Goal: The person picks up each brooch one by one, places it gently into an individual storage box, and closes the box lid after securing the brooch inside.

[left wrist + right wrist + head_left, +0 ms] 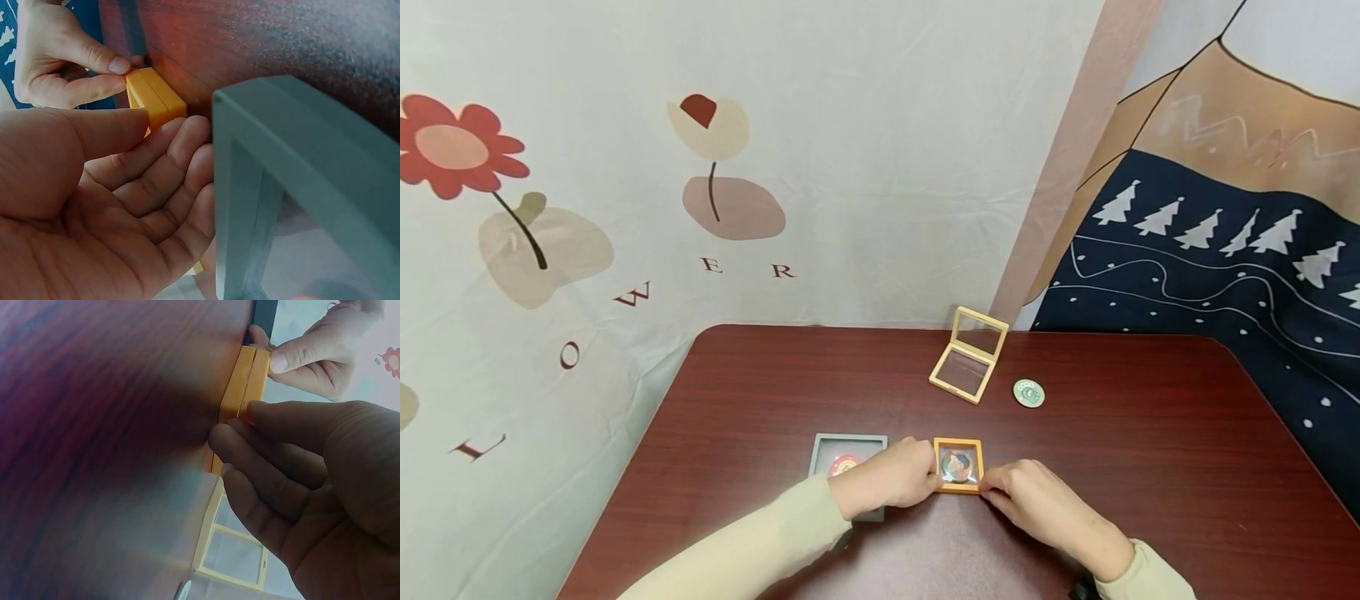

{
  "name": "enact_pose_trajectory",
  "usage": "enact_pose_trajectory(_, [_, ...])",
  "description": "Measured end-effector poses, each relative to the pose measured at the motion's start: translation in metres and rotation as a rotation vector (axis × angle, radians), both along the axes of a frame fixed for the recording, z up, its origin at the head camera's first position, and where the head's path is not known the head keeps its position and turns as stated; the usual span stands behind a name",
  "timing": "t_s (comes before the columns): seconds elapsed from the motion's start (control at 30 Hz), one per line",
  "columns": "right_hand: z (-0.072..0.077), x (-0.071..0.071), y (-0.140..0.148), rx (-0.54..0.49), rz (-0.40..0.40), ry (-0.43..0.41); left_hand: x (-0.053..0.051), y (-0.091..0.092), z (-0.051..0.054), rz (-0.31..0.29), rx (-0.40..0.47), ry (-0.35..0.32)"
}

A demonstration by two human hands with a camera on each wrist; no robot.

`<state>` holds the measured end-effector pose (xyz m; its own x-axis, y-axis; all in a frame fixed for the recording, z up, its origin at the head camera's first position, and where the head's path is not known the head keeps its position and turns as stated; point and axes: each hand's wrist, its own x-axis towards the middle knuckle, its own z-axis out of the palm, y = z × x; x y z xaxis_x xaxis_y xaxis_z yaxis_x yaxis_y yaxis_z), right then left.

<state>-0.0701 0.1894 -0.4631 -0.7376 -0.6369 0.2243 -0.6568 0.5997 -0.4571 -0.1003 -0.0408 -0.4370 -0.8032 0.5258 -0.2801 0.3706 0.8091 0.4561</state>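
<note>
A small orange frame [958, 442] with a clear window and a round, multicoloured piece [957, 467] inside lies closed on the table. My left hand [901, 475] pinches its left side; my right hand [1037, 500] pinches the right side near the front corner. Seen from the left wrist, my left hand [112, 206] has thumb and forefinger on the orange edge [150, 94], other fingers curled. In the right wrist view a thin seam runs along the orange frame [240, 387], with my right hand's [312, 469] thumb and fingertips on it.
Partly under my left forearm lies a grey frame [850, 437] holding a red round piece [842, 463]. Farther back a cream frame [955, 390] stands unfolded, with a green-and-white disc [1028, 393] to its right. A printed cloth hangs behind the table [760, 375].
</note>
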Motion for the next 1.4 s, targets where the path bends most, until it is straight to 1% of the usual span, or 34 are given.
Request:
enact_pose_trajectory(0.17, [0.000, 0.000, 0.000, 0.011, 0.001, 0.000, 0.000, 0.000, -0.004, -0.005, 0.002, 0.008])
enact_pose_trajectory(0.33, [0.001, 0.000, 0.000, 0.005, 0.001, -0.001, 0.000, 0.000, -0.003, -0.006, -0.001, 0.005])
enact_pose_trajectory(0.4, [0.001, 0.000, 0.000, 0.006, -0.013, 0.004, 0.000, 0.000, -0.003, -0.006, -0.002, 0.007])
enact_pose_trajectory(0.47, [0.002, -0.001, 0.001, 0.008, -0.041, 0.028, 0.000, 0.000, -0.003, -0.005, -0.001, 0.009])
enact_pose_trajectory(0.6, [0.006, -0.003, 0.004, -0.009, -0.120, 0.109, 0.000, 0.000, -0.004, -0.006, 0.001, 0.011])
enact_pose_trajectory(0.77, [0.013, -0.009, 0.012, -0.070, -0.194, 0.211, 0.000, -0.001, -0.003, -0.006, 0.001, 0.009])
enact_pose_trajectory(0.87, [0.015, -0.014, 0.017, -0.109, -0.226, 0.289, -0.001, -0.001, -0.003, -0.001, 0.004, 0.000])
enact_pose_trajectory(0.97, [0.016, -0.019, 0.021, -0.133, -0.258, 0.330, -0.002, -0.002, -0.002, 0.011, 0.010, -0.021])
enact_pose_trajectory(1.03, [0.017, -0.022, 0.024, -0.143, -0.282, 0.348, -0.003, -0.003, 0.000, 0.012, 0.008, -0.019])
enact_pose_trajectory(1.13, [0.018, -0.026, 0.028, -0.158, -0.320, 0.361, -0.005, -0.005, 0.004, 0.012, 0.019, 0.007])
enact_pose_trajectory(1.27, [0.018, -0.031, 0.033, -0.170, -0.359, 0.359, -0.012, -0.007, 0.012, 0.021, 0.056, 0.080])
enact_pose_trajectory(1.4, [0.018, -0.036, 0.036, -0.169, -0.378, 0.341, -0.021, -0.007, 0.018, 0.053, 0.104, 0.159])
